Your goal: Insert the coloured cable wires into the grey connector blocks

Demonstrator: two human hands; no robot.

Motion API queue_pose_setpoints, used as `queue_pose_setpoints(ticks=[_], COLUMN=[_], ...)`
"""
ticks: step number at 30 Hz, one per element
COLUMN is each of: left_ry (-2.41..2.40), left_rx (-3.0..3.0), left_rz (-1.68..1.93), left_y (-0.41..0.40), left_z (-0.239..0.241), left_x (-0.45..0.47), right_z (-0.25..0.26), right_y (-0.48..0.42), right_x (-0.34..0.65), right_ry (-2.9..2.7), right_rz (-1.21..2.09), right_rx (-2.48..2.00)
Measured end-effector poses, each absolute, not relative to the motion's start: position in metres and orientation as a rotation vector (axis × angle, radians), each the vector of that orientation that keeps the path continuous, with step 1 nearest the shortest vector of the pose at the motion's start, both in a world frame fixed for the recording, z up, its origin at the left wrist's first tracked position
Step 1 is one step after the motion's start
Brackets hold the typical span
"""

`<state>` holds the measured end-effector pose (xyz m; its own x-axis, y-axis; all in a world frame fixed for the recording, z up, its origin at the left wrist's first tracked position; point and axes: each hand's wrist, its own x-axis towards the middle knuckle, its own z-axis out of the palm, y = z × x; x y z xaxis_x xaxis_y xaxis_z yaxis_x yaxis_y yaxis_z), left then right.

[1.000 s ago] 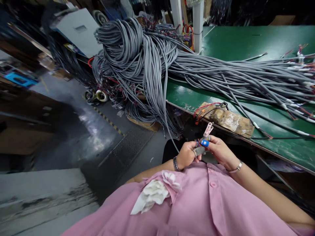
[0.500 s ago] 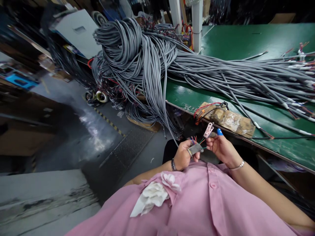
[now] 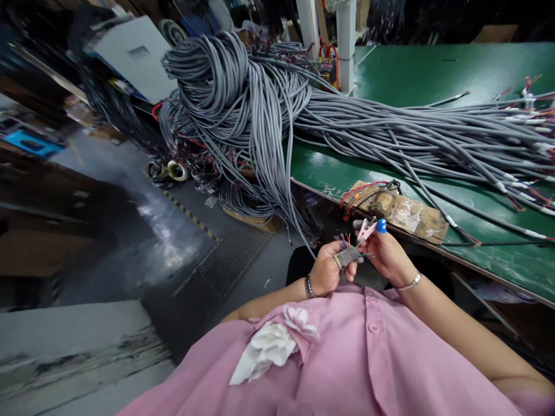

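In front of my waist, my left hand is closed on the end of a cable whose thin coloured wires fan out above the fingers. A grey wrap covers its thumb. Close beside it on the right, my right hand pinches a pink clothespin, tilted towards the wires. A blue cover sits on the tip of my right thumb. Whether the clothespin's jaws touch a wire is too small to tell.
A thick bundle of grey cables lies along the green table and hangs over its left end. At the near edge sits a wooden block with red and black leads. White posts stand behind.
My right hand has moved left, closer to my left hand. The clothespin has gone from nearly upright to leaning over beside the wires. My left hand has barely shifted.
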<state>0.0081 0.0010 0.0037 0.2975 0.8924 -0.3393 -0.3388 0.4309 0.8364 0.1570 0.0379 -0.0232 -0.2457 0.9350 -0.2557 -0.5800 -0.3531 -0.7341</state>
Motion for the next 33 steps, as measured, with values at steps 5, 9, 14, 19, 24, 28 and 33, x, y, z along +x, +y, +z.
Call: queue_pose_setpoints(ticks=[5,9,14,19,24,28,33], left_ry=[0.931,0.938,0.93,0.941,0.971,1.002,1.008], left_rx=[0.742,0.747,0.754,0.764,0.799,0.841,0.942], left_rz=[0.908,0.923,0.944,0.916,0.889,0.882,0.924], left_y=[0.002,0.0,-0.001,0.0,-0.001,-0.003,-0.01], left_z=[0.001,0.001,0.0,-0.003,0.0,0.002,0.003], left_x=[0.009,0.009,0.008,0.008,0.008,0.006,0.001], right_z=[-0.021,-0.02,-0.018,-0.016,-0.015,-0.014,-0.011], right_y=[0.041,0.041,0.041,0.04,0.038,0.036,0.036], right_x=[0.154,0.152,0.151,0.15,0.151,0.157,0.163], right_ry=[-0.466,-0.459,-0.442,-0.429,-0.423,-0.438,-0.452], right_rz=[1.767,1.742,1.741,1.74,1.803,1.934,1.995], right_rx=[-0.806,-0.788,-0.785,-0.788,-0.8,-0.762,-0.736])
